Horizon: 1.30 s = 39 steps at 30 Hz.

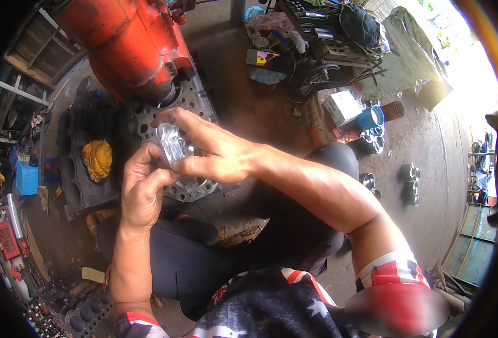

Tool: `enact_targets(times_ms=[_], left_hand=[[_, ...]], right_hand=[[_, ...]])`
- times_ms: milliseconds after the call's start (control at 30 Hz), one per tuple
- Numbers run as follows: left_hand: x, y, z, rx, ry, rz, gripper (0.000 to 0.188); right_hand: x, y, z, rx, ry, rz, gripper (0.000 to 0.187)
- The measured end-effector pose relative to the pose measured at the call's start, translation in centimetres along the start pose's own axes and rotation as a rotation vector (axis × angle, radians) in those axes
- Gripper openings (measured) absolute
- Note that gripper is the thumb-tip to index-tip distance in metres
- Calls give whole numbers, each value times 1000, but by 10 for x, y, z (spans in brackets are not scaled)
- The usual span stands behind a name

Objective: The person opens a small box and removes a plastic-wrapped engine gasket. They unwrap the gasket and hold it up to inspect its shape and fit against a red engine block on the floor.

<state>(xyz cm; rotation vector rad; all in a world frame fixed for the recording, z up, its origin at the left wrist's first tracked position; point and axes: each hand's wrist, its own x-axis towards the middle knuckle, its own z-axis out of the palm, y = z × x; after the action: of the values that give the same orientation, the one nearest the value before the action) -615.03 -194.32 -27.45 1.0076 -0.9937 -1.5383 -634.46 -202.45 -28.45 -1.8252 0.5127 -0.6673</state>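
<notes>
A shiny silver piece (171, 141), apparently metal in clear plastic wrap, is held up between my two hands. My left hand (140, 191) pinches its lower left side with thumb and fingers. From the right, my right hand (220, 147) grips it, the fingers reaching over the top and the thumb at the lower edge. Its exact kind cannot be made out. Just beneath lies a grey metal engine block (202, 107) with round holes in its flat face, partly hidden by my hands. A large red machine housing (127, 48) stands against its far end.
Left of the block, a yellow cloth (97, 160) lies on a dark engine block (75, 196) with large bores. To the right are a white box (343, 108), a blue cylinder (369, 119) and metal cylinders (411, 183) on the floor. A phone (262, 57) lies farther back.
</notes>
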Motion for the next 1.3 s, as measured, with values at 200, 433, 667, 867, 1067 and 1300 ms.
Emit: enact_targets(times_ms=[200,433,667,867,1067,1300], left_hand=[[-2,4,8,-55,11,4,20],[-6,5,13,-54,17,76,13],[-11,7,14,-25,49,48,11],[-12,6,18,-31,104,84,10],[-14,2,19,-77,117,91,10],[-13,-1,23,-156,130,114,13]], right_hand=[[0,0,0,33,-33,-12,79],[-3,-1,-1,429,-109,12,77],[-2,-3,4,636,-170,19,80],[1,-3,7,636,-118,61,80],[0,-3,9,676,-116,90,78],[-1,-3,11,626,-105,35,74]])
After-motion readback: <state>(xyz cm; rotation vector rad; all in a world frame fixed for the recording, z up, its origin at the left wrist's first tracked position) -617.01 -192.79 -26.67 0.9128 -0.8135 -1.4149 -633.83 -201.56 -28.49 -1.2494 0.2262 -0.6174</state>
